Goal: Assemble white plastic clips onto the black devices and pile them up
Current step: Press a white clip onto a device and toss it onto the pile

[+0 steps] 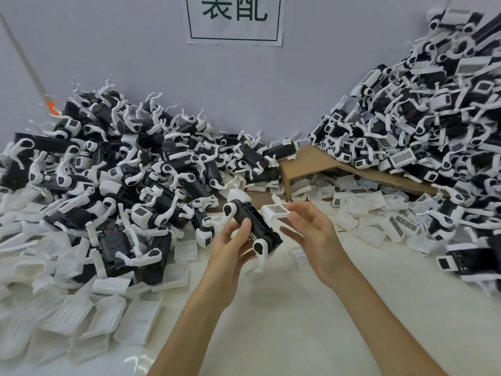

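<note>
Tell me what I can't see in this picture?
All head view:
- Sign: top cut by the upper edge.
- Clip barcode: too small to read.
- Device: underside hidden by the left hand.
- Box: far end buried under the pile.
</note>
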Motion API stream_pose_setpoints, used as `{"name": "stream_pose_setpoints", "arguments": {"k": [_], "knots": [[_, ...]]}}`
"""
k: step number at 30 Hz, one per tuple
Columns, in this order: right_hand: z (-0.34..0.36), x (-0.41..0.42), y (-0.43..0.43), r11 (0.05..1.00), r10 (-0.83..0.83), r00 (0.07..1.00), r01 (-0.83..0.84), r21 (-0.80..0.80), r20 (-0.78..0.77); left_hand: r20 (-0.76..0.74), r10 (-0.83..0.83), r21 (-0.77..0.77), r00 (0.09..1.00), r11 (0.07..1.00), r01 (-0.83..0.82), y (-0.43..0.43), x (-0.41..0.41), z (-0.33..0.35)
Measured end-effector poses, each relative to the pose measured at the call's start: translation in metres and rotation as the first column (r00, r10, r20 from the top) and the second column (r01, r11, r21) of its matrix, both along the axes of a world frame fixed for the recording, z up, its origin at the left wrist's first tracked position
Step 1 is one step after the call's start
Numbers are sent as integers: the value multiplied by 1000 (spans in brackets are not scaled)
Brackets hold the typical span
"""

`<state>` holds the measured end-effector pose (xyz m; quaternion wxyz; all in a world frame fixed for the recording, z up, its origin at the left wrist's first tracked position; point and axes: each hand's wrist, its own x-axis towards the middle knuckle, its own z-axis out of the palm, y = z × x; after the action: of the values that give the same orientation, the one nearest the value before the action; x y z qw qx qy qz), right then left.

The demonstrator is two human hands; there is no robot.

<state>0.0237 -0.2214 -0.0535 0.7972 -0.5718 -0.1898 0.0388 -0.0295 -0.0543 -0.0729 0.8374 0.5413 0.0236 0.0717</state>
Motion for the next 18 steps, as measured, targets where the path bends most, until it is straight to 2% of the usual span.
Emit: {"name": "stream_pose_setpoints", "arguments": {"k": [10, 18], "knots": [[-2, 0, 2, 992, 56, 998, -53, -116, 24, 16, 50, -8, 999, 999, -50, -2, 1, -1], [-3, 1, -1, 986, 130, 990, -124, -112, 48, 33, 76, 3, 997, 997, -76, -2, 2, -1]]}}
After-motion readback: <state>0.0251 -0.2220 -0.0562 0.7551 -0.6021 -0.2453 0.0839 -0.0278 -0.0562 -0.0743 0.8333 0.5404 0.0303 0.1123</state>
